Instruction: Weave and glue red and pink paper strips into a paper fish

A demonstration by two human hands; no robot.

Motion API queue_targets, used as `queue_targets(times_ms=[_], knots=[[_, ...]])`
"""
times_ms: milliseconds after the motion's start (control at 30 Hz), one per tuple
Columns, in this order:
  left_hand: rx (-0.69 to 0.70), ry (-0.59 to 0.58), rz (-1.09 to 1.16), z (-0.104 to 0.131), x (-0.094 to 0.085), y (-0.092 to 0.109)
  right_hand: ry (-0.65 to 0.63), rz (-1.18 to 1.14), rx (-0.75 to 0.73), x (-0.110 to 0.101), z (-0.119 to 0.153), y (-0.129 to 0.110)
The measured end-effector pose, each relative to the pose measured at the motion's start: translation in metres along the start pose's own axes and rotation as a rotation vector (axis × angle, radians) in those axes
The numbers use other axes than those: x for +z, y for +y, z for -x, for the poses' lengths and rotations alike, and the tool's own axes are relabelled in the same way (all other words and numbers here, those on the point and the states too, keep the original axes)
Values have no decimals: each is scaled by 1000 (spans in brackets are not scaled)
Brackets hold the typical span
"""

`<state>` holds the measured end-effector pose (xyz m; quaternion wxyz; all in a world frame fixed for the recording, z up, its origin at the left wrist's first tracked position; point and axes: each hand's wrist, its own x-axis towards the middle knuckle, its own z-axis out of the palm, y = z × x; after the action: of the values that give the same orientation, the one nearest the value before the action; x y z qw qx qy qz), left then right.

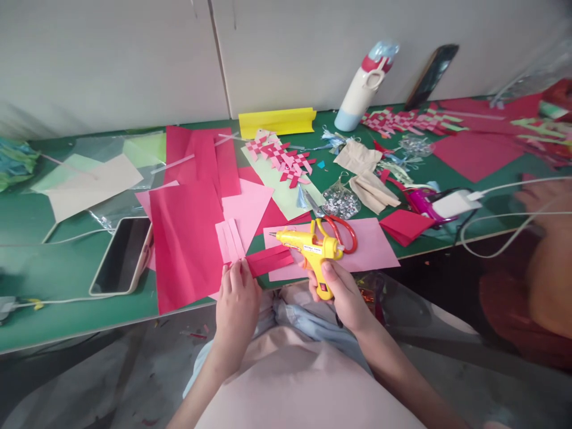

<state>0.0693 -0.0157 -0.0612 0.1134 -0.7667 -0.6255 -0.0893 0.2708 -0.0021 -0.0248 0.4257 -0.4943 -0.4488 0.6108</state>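
Note:
A yellow hot glue gun [318,250] is gripped by its handle in my right hand [346,292], its nozzle pointing left over a dark pink paper strip [270,261]. Near the table's front edge, my left hand [238,295] presses its closed fingertips on the lower end of light pink paper strips [231,238]; the thumb is hidden. Left of that hand lies a large dark pink sheet [187,244]. Beneath the glue gun is a light pink sheet [370,244]. Red-handled scissors [346,232] rest just behind the gun.
A phone [123,256] lies at left on the green table [49,322]. Woven paper pieces [283,158], a bag of small beads [342,199] and a bottle [366,86] stand or lie behind. At right are a white charger [456,204] with cables and another person's arm [552,256].

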Motion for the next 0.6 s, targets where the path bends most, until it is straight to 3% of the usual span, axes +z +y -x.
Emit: queue_targets(times_ms=[267,600], knots=[[-5,14,111,4,-3,-9,-2,-7,-16,1,0,1],[20,-42,-9,-6,-5,-6,-23,0,-21,3,-3,1]])
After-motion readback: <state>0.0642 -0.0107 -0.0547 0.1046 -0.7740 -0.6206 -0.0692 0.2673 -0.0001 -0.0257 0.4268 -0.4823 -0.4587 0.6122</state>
